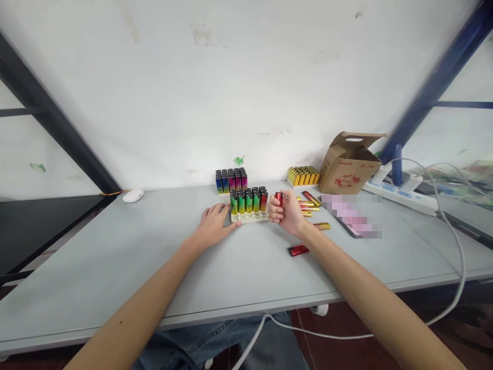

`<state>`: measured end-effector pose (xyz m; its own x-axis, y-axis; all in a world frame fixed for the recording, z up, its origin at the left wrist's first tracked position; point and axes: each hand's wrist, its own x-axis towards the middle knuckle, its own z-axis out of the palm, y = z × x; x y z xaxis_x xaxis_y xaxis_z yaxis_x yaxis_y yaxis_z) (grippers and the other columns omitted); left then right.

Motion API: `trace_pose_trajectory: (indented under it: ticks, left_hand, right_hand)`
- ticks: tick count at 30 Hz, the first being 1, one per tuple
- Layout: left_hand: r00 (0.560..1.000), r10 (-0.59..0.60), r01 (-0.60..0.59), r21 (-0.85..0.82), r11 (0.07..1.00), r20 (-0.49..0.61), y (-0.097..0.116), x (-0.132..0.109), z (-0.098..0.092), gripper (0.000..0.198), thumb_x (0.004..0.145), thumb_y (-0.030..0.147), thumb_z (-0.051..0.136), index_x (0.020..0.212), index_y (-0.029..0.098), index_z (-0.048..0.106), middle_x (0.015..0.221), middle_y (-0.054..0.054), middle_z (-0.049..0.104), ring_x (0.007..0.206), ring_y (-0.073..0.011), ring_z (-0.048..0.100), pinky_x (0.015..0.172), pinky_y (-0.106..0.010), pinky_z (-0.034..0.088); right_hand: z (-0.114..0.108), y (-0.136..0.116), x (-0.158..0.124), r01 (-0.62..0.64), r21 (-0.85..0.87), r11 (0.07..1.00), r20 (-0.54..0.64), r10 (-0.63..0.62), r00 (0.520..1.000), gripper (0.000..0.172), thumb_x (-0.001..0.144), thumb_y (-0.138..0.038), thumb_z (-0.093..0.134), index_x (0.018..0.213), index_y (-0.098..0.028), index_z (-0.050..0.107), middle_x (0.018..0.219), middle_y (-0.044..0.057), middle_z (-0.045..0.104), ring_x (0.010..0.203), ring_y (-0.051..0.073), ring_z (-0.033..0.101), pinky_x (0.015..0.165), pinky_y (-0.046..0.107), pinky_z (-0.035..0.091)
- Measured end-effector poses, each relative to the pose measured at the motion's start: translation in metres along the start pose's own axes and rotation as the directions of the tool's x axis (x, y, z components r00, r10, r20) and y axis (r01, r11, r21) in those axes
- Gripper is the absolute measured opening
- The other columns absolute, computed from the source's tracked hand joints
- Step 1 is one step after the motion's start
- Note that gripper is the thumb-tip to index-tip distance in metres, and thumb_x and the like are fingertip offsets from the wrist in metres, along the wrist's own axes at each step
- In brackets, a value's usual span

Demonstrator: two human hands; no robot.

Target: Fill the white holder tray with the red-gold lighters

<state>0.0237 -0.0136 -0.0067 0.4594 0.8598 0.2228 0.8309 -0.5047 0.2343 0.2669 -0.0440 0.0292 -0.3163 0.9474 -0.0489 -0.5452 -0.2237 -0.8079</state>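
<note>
My right hand (285,211) is closed around a red lighter (279,198), held upright just right of a white lighter tray (250,218). In that tray stand several green-yellow lighters (241,203) with black tops, and a red lighter (264,201) at its right end. My left hand (214,225) grips the tray's left end, thumb at the front corner and fingers along the side. Another red lighter (299,250) lies on the table beside my right forearm. Loose red and gold lighters (310,204) lie behind my right wrist, partly hidden.
Behind stands a second tray of blue and pink lighters (231,181). Yellow lighters (304,177) fill another tray near an open cardboard box (344,172). A blurred pink flat object (346,213), a power strip (404,198) and a white cable (458,246) are right; a white round device (133,196) is left.
</note>
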Motion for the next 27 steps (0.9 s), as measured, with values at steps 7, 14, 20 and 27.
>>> trace_pose_trajectory:
  ticks: [7,14,20,27]
  left_hand:
    - [1.000,0.015,-0.016,-0.018,1.000,-0.021,-0.002,0.000,0.002,0.059,0.090,0.064,0.043,0.131,0.022,0.048,0.129,-0.013,0.054,0.127,-0.0328,0.045,0.108,-0.050,0.030]
    - [1.000,0.004,-0.004,-0.019,1.000,-0.002,0.000,-0.001,0.000,0.059,0.091,0.061,0.043,0.134,0.020,0.046,0.134,-0.014,0.052,0.130,-0.0321,0.043,0.108,-0.049,0.029]
    - [1.000,0.008,-0.008,-0.010,1.000,-0.009,0.001,-0.001,-0.001,0.058,0.091,0.060,0.043,0.132,0.020,0.047,0.132,-0.014,0.052,0.129,-0.0321,0.043,0.109,-0.049,0.029]
    - [1.000,0.008,-0.009,-0.021,1.000,-0.017,0.000,-0.001,0.000,0.058,0.090,0.062,0.044,0.132,0.021,0.048,0.131,-0.013,0.053,0.128,-0.0324,0.045,0.108,-0.049,0.030]
  right_hand:
    - [0.012,0.007,-0.001,0.038,-0.105,0.994,-0.039,-0.042,0.998,0.018,0.079,-0.033,0.031,0.063,-0.023,0.028,0.051,-0.008,0.016,0.044,0.010,0.008,0.040,0.021,0.016]
    - [0.019,0.017,-0.001,0.029,-0.172,0.985,-0.069,-0.041,0.997,0.018,0.077,-0.031,0.031,0.062,-0.023,0.032,0.052,-0.008,0.017,0.045,0.009,0.010,0.040,0.022,0.015]
    - [0.024,0.019,-0.002,0.083,-0.186,0.979,-0.185,-0.117,0.976,0.019,0.080,-0.031,0.030,0.063,-0.023,0.031,0.051,-0.008,0.017,0.044,0.009,0.009,0.040,0.021,0.015]
    - [0.023,0.021,-0.002,0.064,-0.211,0.975,-0.141,-0.095,0.985,0.019,0.079,-0.031,0.030,0.063,-0.022,0.032,0.050,-0.007,0.019,0.043,0.009,0.013,0.041,0.022,0.017]
